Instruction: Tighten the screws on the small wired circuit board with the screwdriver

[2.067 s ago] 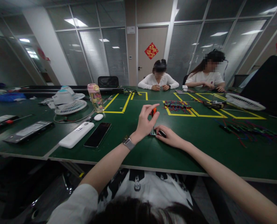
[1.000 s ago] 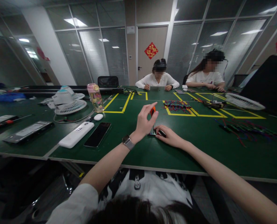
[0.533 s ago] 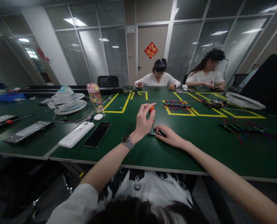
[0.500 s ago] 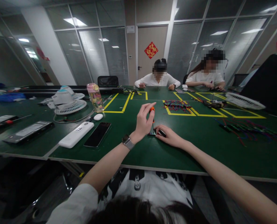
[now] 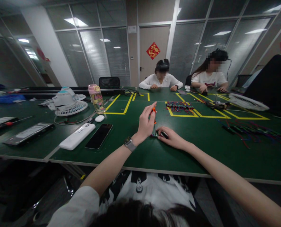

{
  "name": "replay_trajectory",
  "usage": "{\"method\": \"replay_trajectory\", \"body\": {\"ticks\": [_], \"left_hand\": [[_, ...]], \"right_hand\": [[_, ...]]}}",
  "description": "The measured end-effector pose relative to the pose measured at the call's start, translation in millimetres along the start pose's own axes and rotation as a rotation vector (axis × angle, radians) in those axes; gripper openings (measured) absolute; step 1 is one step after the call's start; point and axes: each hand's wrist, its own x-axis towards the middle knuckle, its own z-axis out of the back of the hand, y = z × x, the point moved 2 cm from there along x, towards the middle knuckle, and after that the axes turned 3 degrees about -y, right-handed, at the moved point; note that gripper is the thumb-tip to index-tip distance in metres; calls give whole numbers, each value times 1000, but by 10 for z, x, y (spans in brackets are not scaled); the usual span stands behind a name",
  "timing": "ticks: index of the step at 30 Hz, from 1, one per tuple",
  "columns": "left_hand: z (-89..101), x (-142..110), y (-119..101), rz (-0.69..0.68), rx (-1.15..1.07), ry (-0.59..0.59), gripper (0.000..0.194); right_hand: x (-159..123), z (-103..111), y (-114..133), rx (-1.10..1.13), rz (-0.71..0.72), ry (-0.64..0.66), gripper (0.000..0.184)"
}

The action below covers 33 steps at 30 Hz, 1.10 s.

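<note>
An orange-handled screwdriver (image 5: 154,111) stands nearly upright, its shaft pointing down at a small circuit board (image 5: 153,136) on the green table. My left hand (image 5: 146,121), wearing a watch (image 5: 130,143), is closed around the handle, with the fingers pointing up and away. At the board's right side, my right hand (image 5: 170,137) rests low on the table, its fingers curled against the board's edge. Beneath those fingers shows a dark part (image 5: 163,134) whose kind I cannot make out. The fingers hide much of the board and the screwdriver's tip.
Left lie a phone (image 5: 99,136), a white power bank (image 5: 77,136) and a white case (image 5: 99,118); behind them stand a bottle (image 5: 97,99) and fans (image 5: 69,102). Wired boards (image 5: 179,107) lie inside yellow tape, more boards (image 5: 254,130) to the right. Two people sit across.
My left hand has shifted very slightly with the screwdriver, which leans a little differently. My right hand stays by the board. Both people across have moved their hands.
</note>
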Motion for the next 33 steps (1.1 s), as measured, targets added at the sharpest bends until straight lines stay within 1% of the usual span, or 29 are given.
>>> {"method": "replay_trajectory", "body": {"ticks": [2,4,9,12,14,18,20,22,25,27,29,33], "left_hand": [[-19,-6,35,38,-50,11,37],[-29,-5,51,49,-61,1,36],[-6,8,-24,-32,87,-73,27],[19,7,-70,-52,139,-108,24],[25,4,-68,-51,132,-94,26],[6,1,-19,-63,55,-29,34],[-5,3,-2,-61,17,-27,34],[-8,5,-8,-64,21,-54,31],[6,7,-49,-85,104,-115,22],[15,7,-71,-82,147,-129,20],[19,7,-76,-76,146,-107,23],[5,3,-38,-83,64,-37,34]], "right_hand": [[1,0,-1,4,0,0,4],[0,0,-6,5,0,0,4],[-4,0,-23,8,-1,-3,5],[-3,5,-11,11,-5,-8,5],[-1,9,6,11,-4,-7,4],[3,11,21,8,-4,-3,3],[4,8,16,4,-2,1,4],[3,6,10,0,-1,2,4],[2,6,8,-2,-5,-6,5],[1,7,10,2,-7,-10,4],[0,7,12,6,-5,-11,4],[1,8,13,13,1,-10,4]]}}
